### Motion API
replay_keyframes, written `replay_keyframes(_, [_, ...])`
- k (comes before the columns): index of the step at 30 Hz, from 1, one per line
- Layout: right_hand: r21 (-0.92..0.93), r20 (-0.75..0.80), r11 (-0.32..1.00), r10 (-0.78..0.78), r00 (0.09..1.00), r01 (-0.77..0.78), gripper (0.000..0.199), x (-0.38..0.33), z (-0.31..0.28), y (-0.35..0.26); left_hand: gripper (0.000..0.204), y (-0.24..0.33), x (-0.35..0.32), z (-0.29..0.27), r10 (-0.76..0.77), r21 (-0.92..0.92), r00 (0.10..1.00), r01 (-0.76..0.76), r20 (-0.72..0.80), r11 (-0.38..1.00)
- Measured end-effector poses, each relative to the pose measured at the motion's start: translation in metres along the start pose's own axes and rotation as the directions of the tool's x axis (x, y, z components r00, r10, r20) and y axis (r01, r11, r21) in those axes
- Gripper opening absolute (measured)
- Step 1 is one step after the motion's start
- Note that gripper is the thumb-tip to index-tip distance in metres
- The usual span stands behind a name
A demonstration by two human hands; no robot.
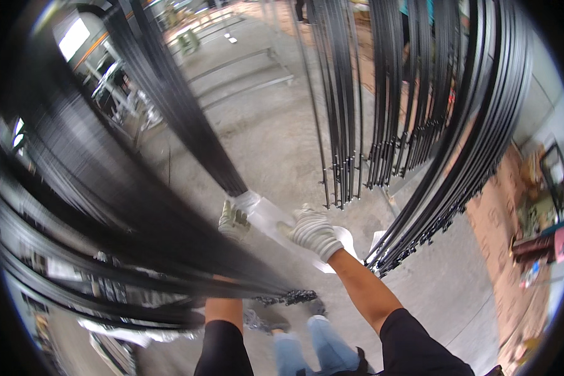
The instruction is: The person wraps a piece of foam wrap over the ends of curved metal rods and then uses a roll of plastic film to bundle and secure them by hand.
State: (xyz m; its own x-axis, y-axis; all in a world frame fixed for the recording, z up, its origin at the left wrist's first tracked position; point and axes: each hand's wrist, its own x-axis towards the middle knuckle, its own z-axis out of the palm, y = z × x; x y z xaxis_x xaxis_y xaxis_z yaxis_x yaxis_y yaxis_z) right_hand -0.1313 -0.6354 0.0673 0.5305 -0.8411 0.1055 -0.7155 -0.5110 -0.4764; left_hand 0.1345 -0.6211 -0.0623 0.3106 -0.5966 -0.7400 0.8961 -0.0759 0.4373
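A narrow bundle of long black strips (182, 106) hangs down from the upper left, and its lower end is covered with whitish plastic film (266, 216). My left hand (233, 220), in a pale knitted glove, is closed at the film's left edge just below the strips; black strips in front hide its wrist. My right hand (316, 233), in a white-and-grey striped glove, is closed on the film farther down. The film runs on beneath the right hand, and a loose white piece curls out beside its wrist.
A blurred mass of black strips (100, 163) sweeps across the left, crossing over my left forearm. More hanging black rods (338, 113) and curved black strips (482, 125) stand at the right. Brown sheeting (492, 232) covers floor at the far right. Metal frames (244, 94) stand behind.
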Motion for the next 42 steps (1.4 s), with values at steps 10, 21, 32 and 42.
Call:
replay_keyframes(10, [-0.026, 0.364, 1.000, 0.015, 0.931, -0.005, 0.018, 0.032, 0.034, 0.023, 0.017, -0.027, -0.037, 0.009, -0.013, -0.039, 0.994, 0.009, -0.110, 0.999])
replay_keyframes(21, [0.196, -0.142, 0.973, -0.093, 0.985, 0.120, 0.019, 0.053, 0.076, -0.005, 0.045, -0.026, -0.072, 0.021, 0.336, 0.274, 0.937, -0.348, 0.090, 0.896])
replay_keyframes(32, [0.082, -0.116, 0.995, -0.043, 0.992, 0.053, 0.013, 0.074, 0.100, -0.014, 0.054, -0.009, -0.063, 0.013, 0.308, 0.332, 0.911, -0.391, 0.274, 0.859])
replay_keyframes(42, [-0.045, -0.168, 0.996, 0.063, 0.984, -0.071, 0.020, 0.094, 0.093, 0.003, 0.063, 0.000, -0.005, 0.046, 0.388, 0.498, 0.800, -0.592, 0.457, 0.634])
